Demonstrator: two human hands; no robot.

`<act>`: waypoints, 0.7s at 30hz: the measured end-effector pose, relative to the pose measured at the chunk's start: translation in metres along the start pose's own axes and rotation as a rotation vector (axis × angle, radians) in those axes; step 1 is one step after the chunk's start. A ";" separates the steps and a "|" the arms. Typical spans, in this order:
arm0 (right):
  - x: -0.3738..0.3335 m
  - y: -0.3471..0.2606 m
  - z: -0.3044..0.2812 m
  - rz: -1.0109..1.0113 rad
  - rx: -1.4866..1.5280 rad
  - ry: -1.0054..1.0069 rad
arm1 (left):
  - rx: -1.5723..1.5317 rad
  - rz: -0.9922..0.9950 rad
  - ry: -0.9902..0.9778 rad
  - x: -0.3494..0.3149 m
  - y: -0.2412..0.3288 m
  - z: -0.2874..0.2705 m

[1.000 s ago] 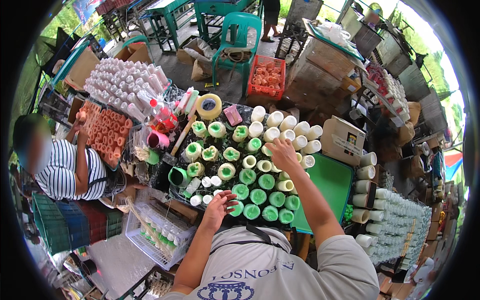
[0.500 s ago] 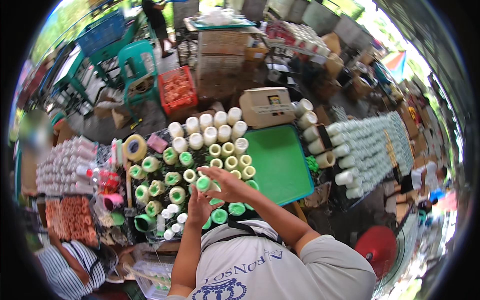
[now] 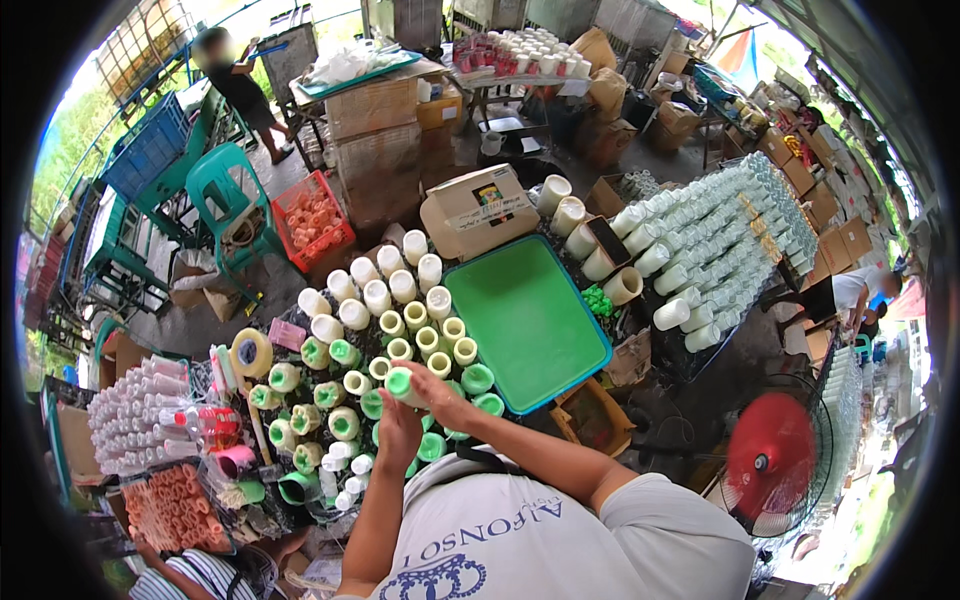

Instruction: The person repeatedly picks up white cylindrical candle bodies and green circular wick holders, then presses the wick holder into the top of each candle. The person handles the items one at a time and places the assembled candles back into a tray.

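Between my two hands is a cream cylinder with a green end (image 3: 400,383), tilted with that end facing up and left. My right hand (image 3: 442,400) is closed round its right side. The fingers of my left hand (image 3: 398,432) press against its lower side; part of their grip is hidden. Around my hands stand several cream cylinders with green centres (image 3: 344,424) and several hollow cream ones (image 3: 427,340). Close to my left wrist lies a group of small white cylinders (image 3: 350,470). Green-filled cups (image 3: 477,378) are by my right wrist.
A green tray (image 3: 530,325) lies right of the cylinders, a cardboard box (image 3: 480,212) behind it. Rows of glass-like cups (image 3: 720,230) fill the right table. A red fan (image 3: 768,462) stands at lower right. Left are a tape roll (image 3: 250,352) and orange pieces (image 3: 170,508).
My view has shifted, so the table appears lower and turned. My right-hand fingers, spread before, have closed on the cylinder. My left fingers are drawn in against it.
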State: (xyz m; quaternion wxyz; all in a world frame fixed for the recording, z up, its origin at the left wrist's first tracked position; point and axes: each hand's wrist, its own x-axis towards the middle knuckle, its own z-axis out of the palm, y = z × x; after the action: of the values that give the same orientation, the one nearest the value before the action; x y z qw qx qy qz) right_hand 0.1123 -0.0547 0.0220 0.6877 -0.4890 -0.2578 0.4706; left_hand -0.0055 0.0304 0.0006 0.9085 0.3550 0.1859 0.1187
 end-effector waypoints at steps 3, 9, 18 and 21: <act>-0.003 -0.015 -0.012 0.176 0.061 -0.059 | -0.030 -0.013 0.036 0.007 -0.013 -0.007; 0.000 -0.022 -0.021 0.138 -0.013 -0.095 | 0.163 0.028 0.096 0.009 -0.003 0.012; 0.004 -0.009 -0.001 0.154 0.026 0.030 | 0.374 0.052 0.246 -0.007 0.006 0.026; 0.008 -0.007 0.001 0.104 0.048 -0.017 | 0.413 0.084 0.252 -0.013 0.008 0.022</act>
State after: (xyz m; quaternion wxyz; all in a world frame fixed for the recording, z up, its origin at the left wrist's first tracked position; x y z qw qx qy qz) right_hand 0.1171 -0.0478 0.0277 0.6715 -0.4813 -0.2265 0.5159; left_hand -0.0081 0.0182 0.0240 0.7806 0.5229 0.3030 0.1594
